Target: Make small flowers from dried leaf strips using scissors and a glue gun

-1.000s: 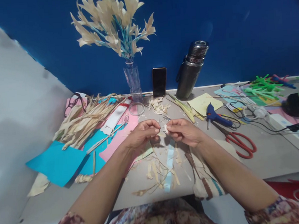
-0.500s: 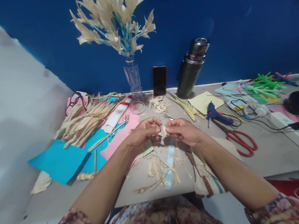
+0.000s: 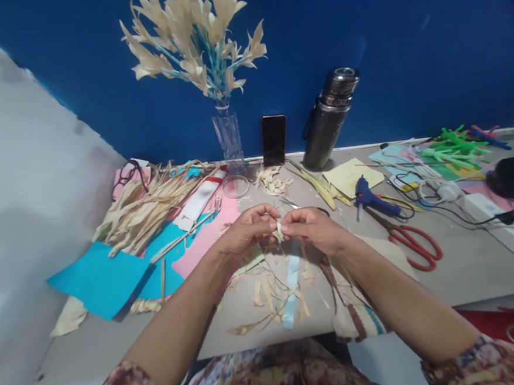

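Between my fingertips, above the middle of the table, is a small pale piece of husk [image 3: 278, 232]. My left hand [image 3: 255, 228] pinches its left side, and my right hand [image 3: 306, 227] pinches its right side. Part of the piece is hidden by the fingers. Below my hands lie cut husk scraps [image 3: 268, 291] and a light blue strip [image 3: 292, 281]. A small pair of scissors [image 3: 289, 203] lies just beyond my fingers, partly covered by my right hand. A little farther back is a small heap of husk pieces [image 3: 274, 181].
Dried husks [image 3: 152, 203] and blue paper [image 3: 102, 276] lie at left. At the back stand a bottle of husk flowers [image 3: 229, 136], a phone [image 3: 275, 139] and a flask [image 3: 326, 123]. A blue glue gun [image 3: 374, 197], red-handled scissors [image 3: 414, 243] and a power strip [image 3: 501, 222] are at right.
The piece of husk has turned and looks narrower between my fingers. My right hand has shifted slightly to the left, closer to my left hand.
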The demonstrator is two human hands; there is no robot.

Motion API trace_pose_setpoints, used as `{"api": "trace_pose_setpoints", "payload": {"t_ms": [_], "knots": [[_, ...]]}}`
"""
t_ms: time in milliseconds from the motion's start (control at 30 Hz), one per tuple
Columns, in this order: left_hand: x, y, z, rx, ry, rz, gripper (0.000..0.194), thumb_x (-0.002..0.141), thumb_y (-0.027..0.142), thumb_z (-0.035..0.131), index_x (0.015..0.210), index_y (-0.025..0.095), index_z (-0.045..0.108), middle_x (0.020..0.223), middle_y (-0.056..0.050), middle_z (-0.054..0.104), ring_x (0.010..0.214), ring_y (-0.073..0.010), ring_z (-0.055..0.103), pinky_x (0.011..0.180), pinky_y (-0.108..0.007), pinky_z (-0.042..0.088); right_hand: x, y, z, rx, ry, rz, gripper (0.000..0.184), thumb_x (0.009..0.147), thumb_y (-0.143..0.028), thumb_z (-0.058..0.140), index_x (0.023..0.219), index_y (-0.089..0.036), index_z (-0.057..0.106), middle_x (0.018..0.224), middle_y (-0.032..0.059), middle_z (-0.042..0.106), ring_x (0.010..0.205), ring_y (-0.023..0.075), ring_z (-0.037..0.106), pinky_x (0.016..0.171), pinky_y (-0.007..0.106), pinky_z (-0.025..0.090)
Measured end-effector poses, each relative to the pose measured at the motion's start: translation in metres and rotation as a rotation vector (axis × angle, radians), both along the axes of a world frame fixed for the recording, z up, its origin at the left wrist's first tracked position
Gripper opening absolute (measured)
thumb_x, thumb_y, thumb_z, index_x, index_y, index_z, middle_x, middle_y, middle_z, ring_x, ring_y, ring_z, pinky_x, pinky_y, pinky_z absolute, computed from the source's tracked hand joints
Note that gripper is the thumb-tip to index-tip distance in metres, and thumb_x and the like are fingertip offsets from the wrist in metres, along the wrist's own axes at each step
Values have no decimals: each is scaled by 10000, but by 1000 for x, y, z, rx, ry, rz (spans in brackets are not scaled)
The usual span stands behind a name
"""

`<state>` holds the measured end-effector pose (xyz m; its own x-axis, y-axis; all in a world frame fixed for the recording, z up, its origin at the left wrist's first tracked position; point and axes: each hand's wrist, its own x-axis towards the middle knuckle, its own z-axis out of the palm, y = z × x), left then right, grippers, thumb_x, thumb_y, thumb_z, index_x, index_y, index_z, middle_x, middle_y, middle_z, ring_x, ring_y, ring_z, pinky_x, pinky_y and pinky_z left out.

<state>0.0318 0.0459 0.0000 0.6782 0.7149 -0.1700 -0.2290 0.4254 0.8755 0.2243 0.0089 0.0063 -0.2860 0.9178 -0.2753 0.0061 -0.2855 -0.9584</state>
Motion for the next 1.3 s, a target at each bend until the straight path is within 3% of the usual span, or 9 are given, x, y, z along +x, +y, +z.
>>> {"api": "trace_pose_setpoints", "payload": {"t_ms": [300, 567, 867, 1067, 1200, 1300], "knots": [[5, -4, 3, -22, 64, 29, 303, 674, 215, 818, 900, 148, 628, 728, -24, 690, 607, -126, 652, 589, -225, 496, -4, -2, -2, 77, -47, 18, 215, 714, -357, 760, 676, -161, 680, 668, 16, 666, 639, 138, 567, 641, 276, 415], [5, -6, 5, 7, 43, 115, 269, 693, 194, 794, 904, 152, 633, 683, 13, 650, 566, -87, 585, 578, -203, 475, -2, -1, 0, 88, -101, 40, 303, 712, -447, 787, 739, -166, 677, 672, 2, 648, 604, 123, 532, 593, 260, 381], [4, -4, 4, 19, 23, 117, 308, 681, 230, 830, 908, 150, 638, 687, 24, 629, 568, -86, 588, 584, -209, 476, -4, -3, 4, 143, -143, 89, 307, 759, -458, 732, 706, -164, 661, 646, -7, 607, 594, 116, 492, 597, 261, 366], [4, -2, -1, -38, 23, 162, 324, 760, 424, 760, 882, 147, 645, 695, -14, 629, 582, -129, 606, 569, -249, 485, -6, -3, 6, 228, -152, -71, 264, 777, -389, 675, 639, -181, 590, 610, -30, 530, 581, 113, 439, 583, 263, 342], [9, -9, 1, -75, 48, 126, 278, 759, 382, 760, 754, 149, 608, 661, -13, 601, 578, -120, 581, 565, -239, 470, -6, -2, 4, 249, -161, -146, 247, 773, -380, 662, 647, -193, 561, 593, -42, 484, 563, 115, 409, 562, 266, 329], [14, -15, 4, -55, 56, 194, 267, 716, 328, 801, 757, 153, 603, 666, 2, 599, 570, -99, 564, 552, -212, 444, -6, -3, 4, 289, -197, -143, 212, 784, -352, 644, 663, -191, 575, 606, -39, 502, 569, 116, 419, 561, 260, 331]]}}
